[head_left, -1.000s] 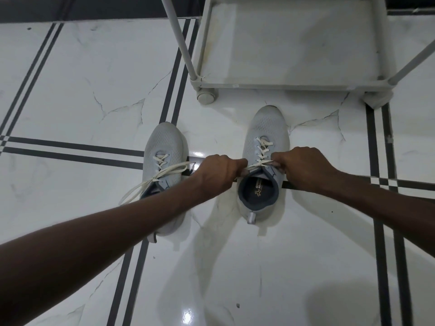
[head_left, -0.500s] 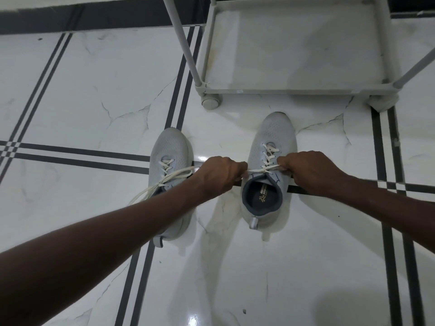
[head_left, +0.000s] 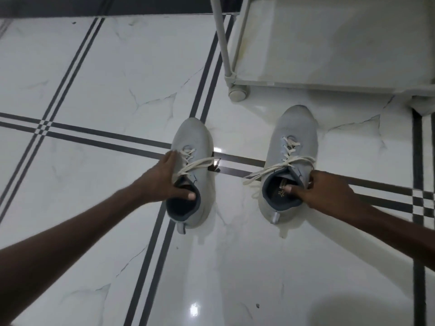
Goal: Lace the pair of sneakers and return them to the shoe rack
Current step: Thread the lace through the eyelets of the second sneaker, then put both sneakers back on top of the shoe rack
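Both grey sneakers on the tiled floor [head_left: 94,67] below the shoe rack [head_left: 329,83]: left hand [head_left: 162,182] clasps left sneaker [head_left: 191,175] collar, right hand [head_left: 329,191] clasps right sneaker [head_left: 290,165] collar, thumbs inside; loose laces [head_left: 266,171] likely snag the rack on lifting.

Left hand [head_left: 162,178] clamps a sneaker [head_left: 191,175] collar (thumb inside); right hand [head_left: 329,190] grips likewise; both forearms extended.

Glossy white marble floor [head_left: 98,74], dark double stripes. Two grey sneakers [head_left: 191,161] [head_left: 293,147] side by side on it, toes toward rack [head_left: 334,43]; rack's caster [head_left: 237,92] on floor.
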